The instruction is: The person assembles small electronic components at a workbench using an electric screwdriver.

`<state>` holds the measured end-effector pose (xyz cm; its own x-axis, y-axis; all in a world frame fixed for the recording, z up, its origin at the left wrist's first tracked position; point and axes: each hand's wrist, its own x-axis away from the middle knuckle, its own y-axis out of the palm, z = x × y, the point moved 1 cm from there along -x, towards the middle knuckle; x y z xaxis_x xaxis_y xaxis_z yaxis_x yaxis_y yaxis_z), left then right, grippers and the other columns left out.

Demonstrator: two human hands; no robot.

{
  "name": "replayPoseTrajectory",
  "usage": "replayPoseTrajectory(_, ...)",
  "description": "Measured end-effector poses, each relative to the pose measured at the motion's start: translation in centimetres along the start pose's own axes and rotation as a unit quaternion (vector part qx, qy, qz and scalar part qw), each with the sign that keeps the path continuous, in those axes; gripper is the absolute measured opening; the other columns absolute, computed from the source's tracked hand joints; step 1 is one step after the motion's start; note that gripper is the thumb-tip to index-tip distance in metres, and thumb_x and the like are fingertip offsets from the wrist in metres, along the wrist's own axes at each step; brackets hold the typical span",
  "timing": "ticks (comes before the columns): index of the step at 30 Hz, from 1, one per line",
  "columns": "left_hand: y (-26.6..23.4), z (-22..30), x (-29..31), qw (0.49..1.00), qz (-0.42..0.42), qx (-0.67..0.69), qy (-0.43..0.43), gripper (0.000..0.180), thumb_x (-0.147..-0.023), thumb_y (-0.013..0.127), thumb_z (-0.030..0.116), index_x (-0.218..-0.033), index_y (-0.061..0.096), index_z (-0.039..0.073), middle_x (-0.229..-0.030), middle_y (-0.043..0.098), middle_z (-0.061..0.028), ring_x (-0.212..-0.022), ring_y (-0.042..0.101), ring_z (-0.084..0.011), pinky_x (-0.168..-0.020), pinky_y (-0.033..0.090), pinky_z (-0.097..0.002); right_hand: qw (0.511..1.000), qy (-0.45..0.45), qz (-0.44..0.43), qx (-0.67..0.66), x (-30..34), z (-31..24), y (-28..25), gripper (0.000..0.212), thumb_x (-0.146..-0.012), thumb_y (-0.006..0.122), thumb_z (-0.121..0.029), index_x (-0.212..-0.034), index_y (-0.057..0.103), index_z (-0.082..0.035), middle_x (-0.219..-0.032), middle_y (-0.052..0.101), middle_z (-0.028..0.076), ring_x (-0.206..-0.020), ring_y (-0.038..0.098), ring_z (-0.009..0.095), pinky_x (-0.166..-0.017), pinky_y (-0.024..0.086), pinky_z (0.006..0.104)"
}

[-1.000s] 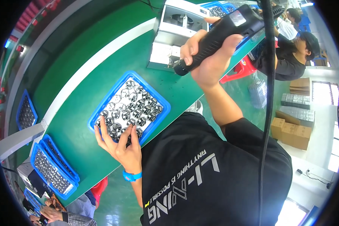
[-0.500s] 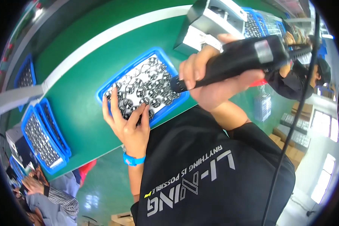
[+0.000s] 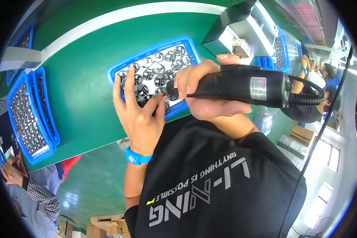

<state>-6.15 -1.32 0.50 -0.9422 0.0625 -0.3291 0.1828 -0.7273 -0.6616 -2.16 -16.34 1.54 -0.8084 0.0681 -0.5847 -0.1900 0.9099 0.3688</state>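
My right hand (image 3: pixel 210 89) wraps around a black electric screwdriver (image 3: pixel 230 87) with a ribbed cable end. The tool lies nearly level, its nose over the blue tray (image 3: pixel 114 68). Round black-and-silver parts (image 3: pixel 160 81) stand in rows on the tray's white base. My left hand (image 3: pixel 137 115) reaches over the near left side of the tray, fingers spread. Two fingertips rest among the parts on the left; the thumb side touches parts beside the tool's nose. The exact contact between tool and part is hidden behind my right fingers. A blue wrist strap (image 3: pixel 139 156) circles my left wrist.
Blue trays of similar parts (image 3: pixel 29 115) stack at the left on the green table (image 3: pixel 83 99). A grey-and-white machine (image 3: pixel 242 31) stands beyond my right hand. A dark cable (image 3: pixel 319 139) hangs at right. Co-workers sit at left (image 3: pixel 39 194) and far right (image 3: pixel 309 107).
The screwdriver has swung to a more level pose, and its nose has come closer to my left fingertips. My left hand stays over the tray, while the whole view has shifted.
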Motion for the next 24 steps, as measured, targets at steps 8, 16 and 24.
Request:
replayPoseTrajectory(8,0.0,-0.3,-0.2,1.000,0.000,-0.003,0.006,0.009,-0.067,0.082,0.008,-0.074,0.078,0.012,-0.150,0.044,-0.0149,-0.135,0.038,-0.0473,-0.107,0.039,-0.0533,0.999,0.008,-0.033,0.037,0.4,0.6,0.0,0.097,-0.076,0.044,-0.087,-0.137,0.030,-0.012,-0.073,0.056,0.011,-0.049,0.051,0.023,-0.048,0.046,0.0354)
replayPoseTrajectory(16,-0.1,-0.3,-0.3,1.000,-0.009,-0.008,0.009,0.008,-0.068,0.080,0.008,-0.075,0.078,0.011,-0.151,0.043,-0.0149,-0.135,0.037,-0.0478,-0.108,0.037,-0.0537,0.991,0.126,-0.044,0.028,-0.6,0.6,1.1,0.080,-0.077,0.071,-0.066,-0.125,0.037,-0.012,-0.070,0.056,0.010,-0.055,0.056,0.020,-0.052,0.048,0.0319)
replayPoseTrajectory(24,0.1,0.8,-0.6,0.999,-0.009,-0.021,0.023,0.014,-0.067,0.079,0.008,-0.081,0.080,0.011,-0.147,0.047,-0.0191,-0.133,0.038,-0.0504,-0.107,0.038,-0.0544,0.992,0.104,0.036,0.063,-1.8,0.0,1.1,0.091,-0.086,0.062,-0.067,-0.142,0.028,-0.004,-0.069,0.058,0.011,-0.050,0.054,0.016,-0.048,0.048,0.0280)
